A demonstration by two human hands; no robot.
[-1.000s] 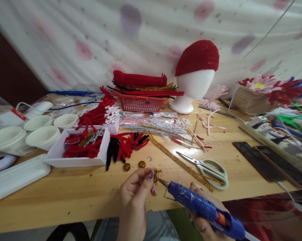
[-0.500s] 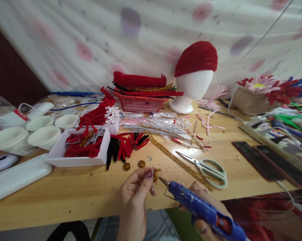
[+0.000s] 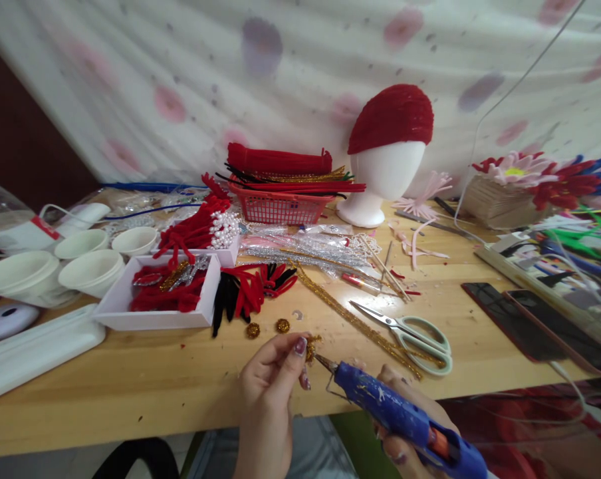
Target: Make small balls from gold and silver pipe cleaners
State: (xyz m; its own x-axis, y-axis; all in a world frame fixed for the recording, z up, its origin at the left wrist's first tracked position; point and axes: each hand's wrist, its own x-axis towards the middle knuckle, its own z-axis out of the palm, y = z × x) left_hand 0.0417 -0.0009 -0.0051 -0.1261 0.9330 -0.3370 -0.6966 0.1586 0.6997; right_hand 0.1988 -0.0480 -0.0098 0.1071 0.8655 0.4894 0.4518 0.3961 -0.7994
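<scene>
From here I see a white foam head [image 3: 386, 174] wearing a snug red covering [image 3: 395, 118] — a red basket [image 3: 284, 207] sits to its left. Pale cups [image 3: 92, 273] cluster far left; two phones [image 3: 507, 322] lie right, and a flowered curtain [image 3: 181, 53] hangs behind.

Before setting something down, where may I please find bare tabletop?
Largely bare tabletop lies in front of the nearer white box, left of the left hand; a smaller patch separates the scissors from smartphones. It's crowded in front of the red plastic basket.
</scene>
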